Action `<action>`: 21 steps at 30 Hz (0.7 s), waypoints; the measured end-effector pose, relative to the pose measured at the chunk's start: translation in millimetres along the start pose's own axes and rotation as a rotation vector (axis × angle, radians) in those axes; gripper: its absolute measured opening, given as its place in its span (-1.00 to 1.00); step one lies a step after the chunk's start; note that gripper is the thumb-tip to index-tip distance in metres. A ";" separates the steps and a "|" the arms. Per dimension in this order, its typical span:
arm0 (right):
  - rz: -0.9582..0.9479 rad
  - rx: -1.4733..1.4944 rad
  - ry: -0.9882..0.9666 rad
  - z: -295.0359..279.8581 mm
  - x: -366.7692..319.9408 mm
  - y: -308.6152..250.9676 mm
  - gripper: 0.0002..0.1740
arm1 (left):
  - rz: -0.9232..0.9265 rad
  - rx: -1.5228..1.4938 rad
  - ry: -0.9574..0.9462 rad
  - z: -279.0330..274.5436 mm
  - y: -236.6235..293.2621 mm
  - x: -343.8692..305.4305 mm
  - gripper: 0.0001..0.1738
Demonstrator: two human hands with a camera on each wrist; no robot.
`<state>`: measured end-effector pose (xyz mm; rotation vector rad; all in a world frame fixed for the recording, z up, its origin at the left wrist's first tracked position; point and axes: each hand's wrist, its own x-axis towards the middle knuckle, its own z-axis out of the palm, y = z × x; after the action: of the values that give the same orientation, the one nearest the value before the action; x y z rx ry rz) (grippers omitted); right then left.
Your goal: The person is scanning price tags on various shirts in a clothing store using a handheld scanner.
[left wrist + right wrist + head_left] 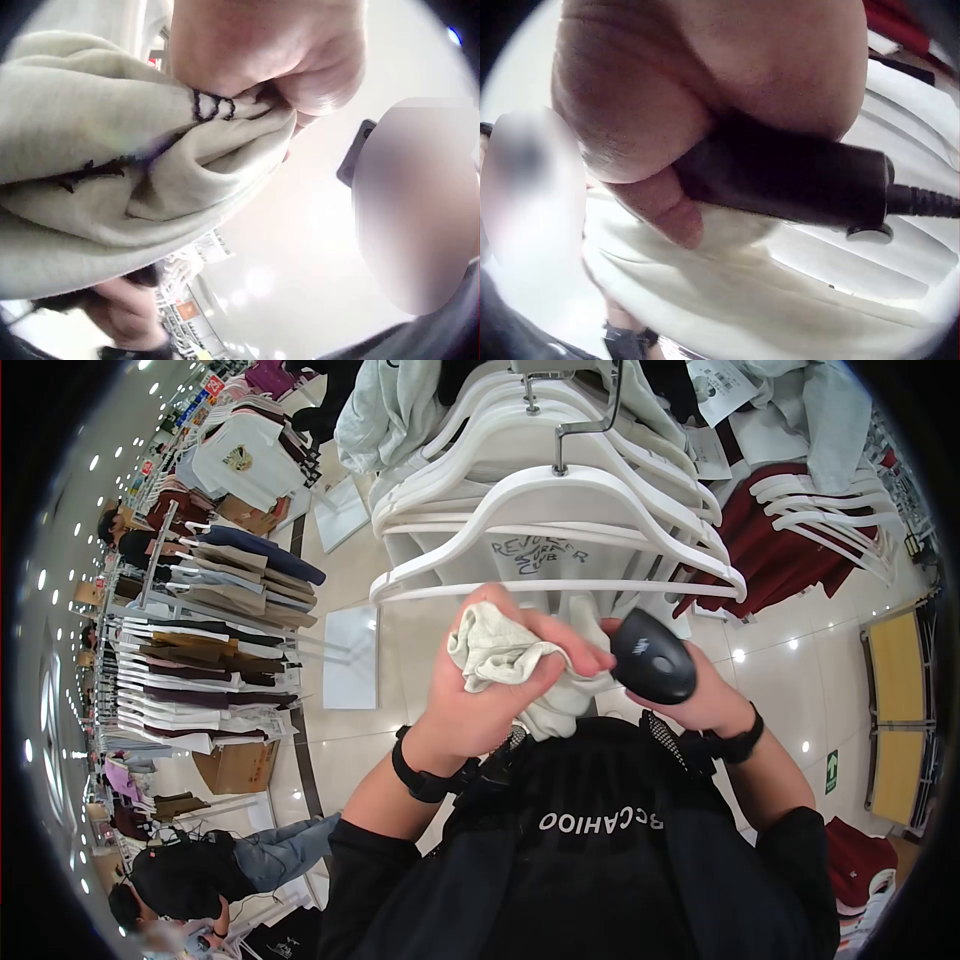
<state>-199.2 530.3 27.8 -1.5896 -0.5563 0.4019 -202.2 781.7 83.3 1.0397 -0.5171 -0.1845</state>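
Note:
My left hand (475, 695) grips a bunched pale cream garment (500, 650), gathered over the palm and hanging below the fingers. Black stitched lettering shows on the cloth (97, 169) in the left wrist view. A black corded handheld device (652, 657) with a rounded oval head is held in my right hand (705, 685). Its handle (780, 176) and cord (926, 201) stick out of the fist in the right wrist view. The device's head is right beside the left fingertips. Pale cloth hangs behind the device, and part of the right hand is hidden by its head.
Several white hangers (560, 490) with pale printed shirts hang just ahead of my hands. Dark red garments (750, 540) are at the right. Clothes racks (200, 650) stand at the left, with another person (200, 870) at the lower left.

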 end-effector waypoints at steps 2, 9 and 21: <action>0.101 0.197 -0.076 0.3 15.4 32.7 -0.33 | 0.027 -0.115 -0.080 14.7 8.2 9.9 -0.71; 0.099 0.527 -0.289 19.6 33.5 114.4 -0.35 | 0.244 -0.289 -0.125 36.9 20.6 27.7 -0.72; 0.191 0.572 -0.507 -11.8 20.7 22.7 -0.10 | 0.096 0.941 0.541 -113.2 10.5 -99.2 0.13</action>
<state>-173.0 531.5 7.8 -0.9830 -0.6014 1.0281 -233.5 912.6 15.2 1.8936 -0.1310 0.4689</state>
